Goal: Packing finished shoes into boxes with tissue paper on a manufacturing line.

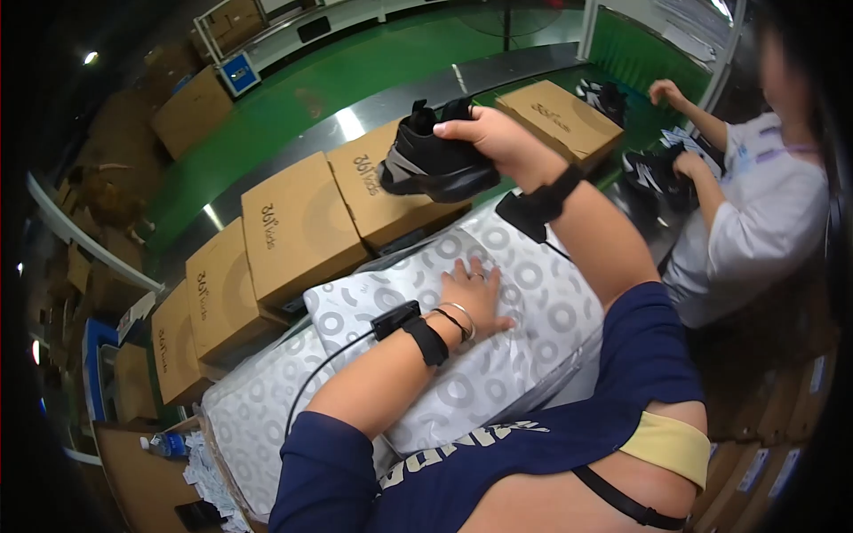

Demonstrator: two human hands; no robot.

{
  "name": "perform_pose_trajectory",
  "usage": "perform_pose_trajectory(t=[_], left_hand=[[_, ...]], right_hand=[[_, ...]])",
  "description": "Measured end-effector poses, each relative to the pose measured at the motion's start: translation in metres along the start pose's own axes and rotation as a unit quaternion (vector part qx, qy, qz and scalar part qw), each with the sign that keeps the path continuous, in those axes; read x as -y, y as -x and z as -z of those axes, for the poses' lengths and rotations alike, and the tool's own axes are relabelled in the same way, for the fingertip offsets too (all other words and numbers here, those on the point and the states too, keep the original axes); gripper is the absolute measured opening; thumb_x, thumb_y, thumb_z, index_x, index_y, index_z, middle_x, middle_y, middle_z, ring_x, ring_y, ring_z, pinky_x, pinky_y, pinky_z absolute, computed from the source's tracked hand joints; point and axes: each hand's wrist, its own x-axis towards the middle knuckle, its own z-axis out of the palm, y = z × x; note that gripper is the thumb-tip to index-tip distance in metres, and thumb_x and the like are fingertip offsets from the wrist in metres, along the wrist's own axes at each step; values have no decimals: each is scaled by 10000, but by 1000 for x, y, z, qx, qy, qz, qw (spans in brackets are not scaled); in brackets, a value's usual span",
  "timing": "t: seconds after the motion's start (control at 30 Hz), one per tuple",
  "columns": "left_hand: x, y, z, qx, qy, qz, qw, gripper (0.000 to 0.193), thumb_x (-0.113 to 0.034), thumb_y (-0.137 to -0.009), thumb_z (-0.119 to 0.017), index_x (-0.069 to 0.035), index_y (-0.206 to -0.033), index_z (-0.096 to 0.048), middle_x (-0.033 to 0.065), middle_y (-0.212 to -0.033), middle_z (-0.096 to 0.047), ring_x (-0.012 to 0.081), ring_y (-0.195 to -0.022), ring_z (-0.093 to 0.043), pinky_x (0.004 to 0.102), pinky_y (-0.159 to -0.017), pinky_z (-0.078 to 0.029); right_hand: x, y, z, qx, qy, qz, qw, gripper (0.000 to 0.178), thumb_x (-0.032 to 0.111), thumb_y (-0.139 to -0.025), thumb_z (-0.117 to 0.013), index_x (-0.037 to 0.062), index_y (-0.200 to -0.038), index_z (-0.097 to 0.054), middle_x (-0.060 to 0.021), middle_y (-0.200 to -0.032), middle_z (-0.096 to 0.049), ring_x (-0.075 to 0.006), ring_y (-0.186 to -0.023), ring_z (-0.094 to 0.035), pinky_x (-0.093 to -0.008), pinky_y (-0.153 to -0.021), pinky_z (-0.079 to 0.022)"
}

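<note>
A pair of black shoes (435, 160) with grey heel parts is held up by my right hand (511, 147), its fingers closed around them above the row of boxes. My left hand (474, 298) lies flat with fingers spread on a stack of white wrapping paper (551, 306) printed with grey rings. Straps with a small black device and a cable sit on my left wrist. Just beyond the paper stands a brown shoebox (364, 182), under and left of the shoes.
More brown shoeboxes (298, 222) line the metal conveyor (333, 129) to the left, and another box (564, 120) sits farther right. At the right, a person in a white shirt (764, 204) handles a black shoe (653, 173). A plastic bottle (164, 444) lies by paper slips at lower left.
</note>
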Motion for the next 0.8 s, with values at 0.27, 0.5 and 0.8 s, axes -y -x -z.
perform_pose_trajectory(t=[0.27,0.5,0.8], left_hand=[[-48,57,21,-57,131,-220,965,266,-228,-844,-435,1,-846,-570,176,-711,-611,350,-670,-599,428,-635,-480],[-3,199,70,20,288,-376,880,399,-215,-761,-602,6,-1081,-513,141,-1000,-588,319,-822,-579,370,-748,-461],[53,216,-12,-294,193,23,936,497,-248,-688,-649,-33,-1118,-523,177,-1200,-447,384,-1149,-368,508,-957,-245]], right_hand=[[-15,135,-27,37,223,-42,973,280,114,-702,-674,37,-946,-562,-65,-943,-602,-158,-908,-543,-294,-833,-419],[-69,242,-79,217,588,323,709,136,160,-612,-641,79,-701,-579,-152,-1115,-524,-289,-1018,-506,-441,-854,-389],[-106,227,108,-230,766,-105,592,262,204,-769,-574,58,-983,-605,-149,-949,-561,-311,-900,-537,-398,-782,-416]])
